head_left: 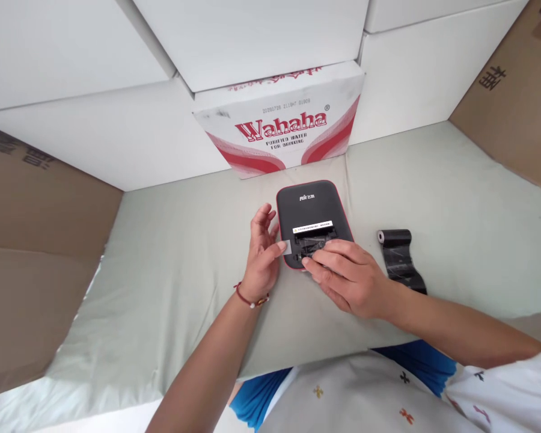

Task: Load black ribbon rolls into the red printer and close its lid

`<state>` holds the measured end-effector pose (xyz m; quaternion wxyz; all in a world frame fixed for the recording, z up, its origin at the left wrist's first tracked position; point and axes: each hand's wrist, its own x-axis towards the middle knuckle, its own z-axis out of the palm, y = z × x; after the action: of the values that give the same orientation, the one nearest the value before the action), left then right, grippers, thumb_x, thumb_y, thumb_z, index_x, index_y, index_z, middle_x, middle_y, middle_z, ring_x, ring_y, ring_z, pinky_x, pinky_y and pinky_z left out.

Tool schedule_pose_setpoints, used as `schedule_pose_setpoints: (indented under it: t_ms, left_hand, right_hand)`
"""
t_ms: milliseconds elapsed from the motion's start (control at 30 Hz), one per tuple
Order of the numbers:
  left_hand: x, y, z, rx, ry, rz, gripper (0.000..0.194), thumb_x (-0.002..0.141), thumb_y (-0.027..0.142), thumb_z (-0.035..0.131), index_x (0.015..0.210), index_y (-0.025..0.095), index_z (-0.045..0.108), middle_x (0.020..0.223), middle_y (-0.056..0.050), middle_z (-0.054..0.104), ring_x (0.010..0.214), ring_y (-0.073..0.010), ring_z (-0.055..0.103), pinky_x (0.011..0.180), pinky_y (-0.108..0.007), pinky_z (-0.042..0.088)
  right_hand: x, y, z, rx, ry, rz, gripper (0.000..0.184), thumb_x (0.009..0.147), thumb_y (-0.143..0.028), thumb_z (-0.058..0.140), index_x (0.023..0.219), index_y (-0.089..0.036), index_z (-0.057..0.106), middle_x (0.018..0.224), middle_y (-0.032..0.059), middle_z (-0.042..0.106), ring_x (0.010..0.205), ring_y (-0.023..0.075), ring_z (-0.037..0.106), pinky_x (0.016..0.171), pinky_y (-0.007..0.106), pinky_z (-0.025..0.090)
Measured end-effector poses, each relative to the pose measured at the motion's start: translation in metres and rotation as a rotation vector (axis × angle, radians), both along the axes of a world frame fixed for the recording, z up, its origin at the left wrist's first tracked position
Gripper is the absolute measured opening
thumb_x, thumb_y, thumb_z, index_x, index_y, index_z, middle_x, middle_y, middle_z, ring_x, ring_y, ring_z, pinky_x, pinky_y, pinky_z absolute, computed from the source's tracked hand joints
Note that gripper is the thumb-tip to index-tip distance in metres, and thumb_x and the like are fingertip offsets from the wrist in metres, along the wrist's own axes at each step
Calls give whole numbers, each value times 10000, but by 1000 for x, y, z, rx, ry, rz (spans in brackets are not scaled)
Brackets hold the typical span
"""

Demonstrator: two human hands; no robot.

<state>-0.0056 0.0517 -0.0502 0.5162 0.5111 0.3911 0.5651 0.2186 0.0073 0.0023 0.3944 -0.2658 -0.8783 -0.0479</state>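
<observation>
A black portable printer (313,210) with a red rim lies on the cloth, a compartment open in its lower half. Shiny black film (312,245) shows in that compartment. My left hand (262,258) is at the printer's left side, thumb on a small grey tab (287,247) at the edge and fingers along the side. My right hand (349,273) bends over the lower right of the compartment, its fingertips closed on the film; part of the opening is hidden under them. Right of that hand lies a black ribbon roll (397,237), partly unrolled toward my forearm.
A Wahaha water carton (284,129) stands behind the printer against white boxes (270,36). Brown cardboard boxes flank the space at left (36,252) and right (514,90). Pale green cloth (184,240) covers the work surface, its front edge close to my body.
</observation>
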Motion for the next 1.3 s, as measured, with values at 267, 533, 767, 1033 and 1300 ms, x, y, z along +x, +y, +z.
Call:
schedule_pose_setpoints:
  t_ms: [267, 533, 767, 1033, 1300]
  left_hand:
    - [10, 3, 3, -76, -113, -165, 1016, 830, 566, 827, 1649, 520, 228, 1792, 16, 277, 1660, -296, 300, 1322, -495, 386]
    - [12, 5, -6, -50, -164, -144, 927, 822, 544, 855, 1601, 451, 361, 1771, -15, 317, 1680, -301, 243, 1381, -523, 261]
    - [13, 8, -12, -13, -215, -178, 784, 825, 478, 863, 1503, 407, 476, 1699, -19, 431, 1623, -288, 352, 1375, -515, 264]
    - [11, 12, -16, 9, -199, -209, 816, 823, 534, 853, 1512, 397, 439, 1723, -26, 395, 1625, -293, 347, 1363, -513, 274]
    - [13, 12, -19, 13, -215, -186, 796, 821, 511, 854, 1495, 364, 458, 1711, -48, 411, 1621, -295, 350, 1354, -507, 285]
  right_hand:
    - [1, 2, -1, -8, 34, 39, 296, 941, -82, 692, 1234, -74, 735, 1098, 116, 798, 1036, 229, 701, 982, 385, 646]
    - [11, 21, 36, -160, 34, 64, 212, 1031, -160, 589, 1183, -170, 737, 1059, 96, 793, 959, 198, 702, 882, 363, 620]
    - [4, 83, 71, -580, -465, -374, 268, 1034, -274, 548, 1097, -231, 804, 1160, 77, 800, 949, 242, 744, 740, 349, 517]
    - [-33, 100, 73, -635, -819, -511, 141, 873, -162, 695, 944, -210, 806, 1043, 142, 827, 881, 321, 767, 687, 382, 512]
    - [-35, 100, 64, -605, -796, -565, 197, 913, -173, 624, 1007, -190, 795, 982, 166, 815, 894, 323, 753, 699, 378, 486]
